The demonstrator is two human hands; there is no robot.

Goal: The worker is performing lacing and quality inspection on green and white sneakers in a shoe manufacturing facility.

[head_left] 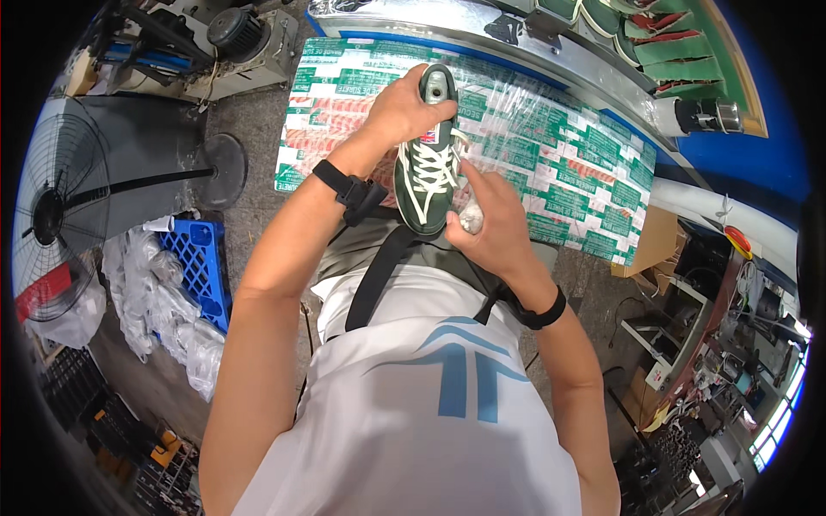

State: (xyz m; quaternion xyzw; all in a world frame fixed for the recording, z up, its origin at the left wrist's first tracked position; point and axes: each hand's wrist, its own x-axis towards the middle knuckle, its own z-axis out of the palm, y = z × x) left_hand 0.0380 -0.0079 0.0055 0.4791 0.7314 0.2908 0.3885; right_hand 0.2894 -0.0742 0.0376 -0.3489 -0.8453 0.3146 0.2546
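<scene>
A dark green sneaker [411, 196] with cream laces and a pale sole edge lies in front of me, its toe toward my body. My left hand [404, 107] is closed around its heel end, the thumb at the collar opening. At the shoe's right side, my right hand [497, 219] is closed on a small crumpled white wad [471, 215], perhaps cloth. The right fingertips are close to the laces and the toe; whether they touch the shoe I cannot tell. Beneath the shoe is a work surface [559, 181] covered in green, white and red printed tape.
A metal-edged conveyor [551, 56] runs beyond the surface, with several shoes and a green rack [718, 64] at far right. To the left stand a fan [52, 215], a motor machine [249, 52], a blue plastic crate [194, 258] and clear plastic bags [159, 301]. A cardboard box [654, 241] sits at right.
</scene>
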